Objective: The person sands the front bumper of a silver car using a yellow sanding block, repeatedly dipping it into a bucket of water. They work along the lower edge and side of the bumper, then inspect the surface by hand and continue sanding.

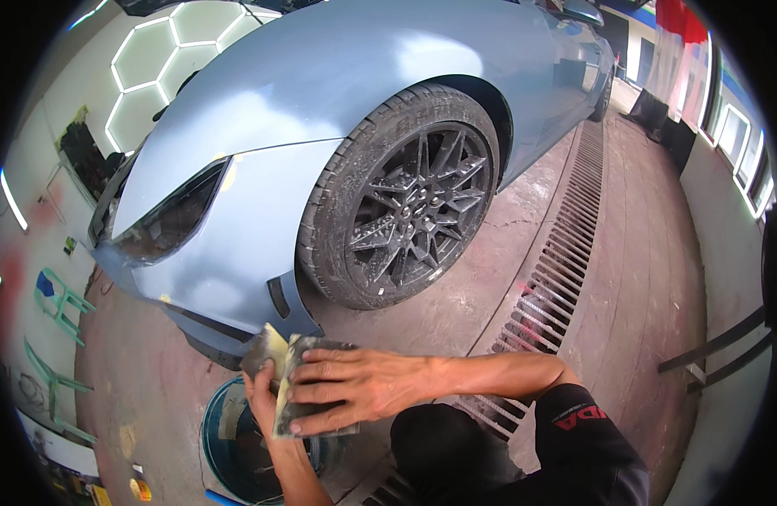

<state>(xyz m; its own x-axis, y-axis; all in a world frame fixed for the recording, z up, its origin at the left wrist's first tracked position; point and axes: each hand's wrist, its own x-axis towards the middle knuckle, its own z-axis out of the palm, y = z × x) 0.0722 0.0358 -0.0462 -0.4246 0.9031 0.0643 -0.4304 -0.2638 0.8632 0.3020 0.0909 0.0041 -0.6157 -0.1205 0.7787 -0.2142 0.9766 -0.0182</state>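
Both my hands are at the lower middle, over a bucket and in front of the car bumper (236, 299). My left hand (262, 401) is closed on the left edge of worn sandpaper (276, 347), dark on one face and yellowish on the other. My right hand (350, 384) holds a dark, wet-looking part of the sandpaper, its fingers laid across the face and reaching the left edge; its thumb is hidden. Whether this is one folded sheet or two pieces, I cannot tell. The bumper and fender are grey-blue with whitish patches.
The dark blue-green bucket (209, 430) stands below my hands. A black-spoked wheel (418, 202) rises just ahead. A slotted floor drain (544, 304) runs along the right. Green plastic chairs (55, 379) stand by the left wall, and a black bracket (713, 350) juts from the right.
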